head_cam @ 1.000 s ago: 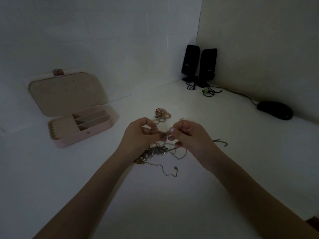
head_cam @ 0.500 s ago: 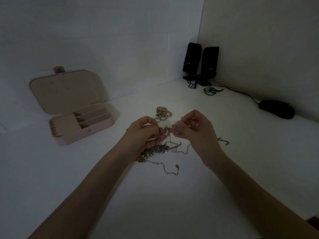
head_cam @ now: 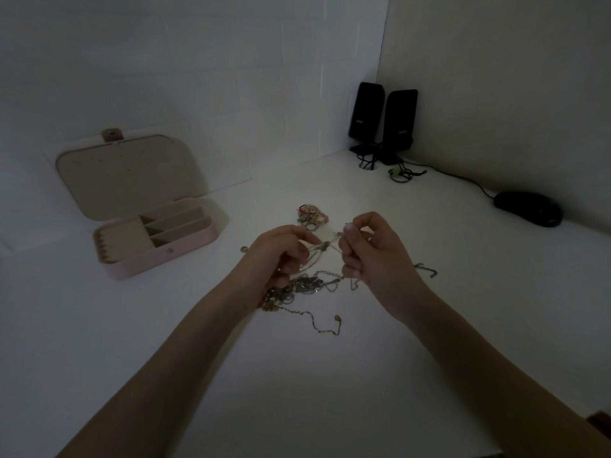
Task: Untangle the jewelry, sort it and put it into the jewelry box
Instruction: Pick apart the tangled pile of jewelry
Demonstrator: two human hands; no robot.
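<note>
A tangle of thin chains [head_cam: 307, 285] lies on the white table below my hands, with one loose strand [head_cam: 317, 320] trailing toward me. My left hand [head_cam: 281, 256] and my right hand [head_cam: 373, 256] each pinch part of a raised chain [head_cam: 325, 247] strung between them above the tangle. A small heap of rings and bracelets [head_cam: 310, 214] sits just beyond my hands. The pink jewelry box [head_cam: 185, 249] stands open at the left, its lid leaning back and its compartments showing nothing inside.
Two black speakers [head_cam: 383, 120] stand in the far corner with cables in front. A black mouse [head_cam: 529, 208] lies at the right by the wall. A short chain piece [head_cam: 426, 269] lies right of my right hand, and a small ring [head_cam: 244, 248] lies left of my left hand.
My hands have drawn apart, stretching the chain between them. The right hand has risen a little.
</note>
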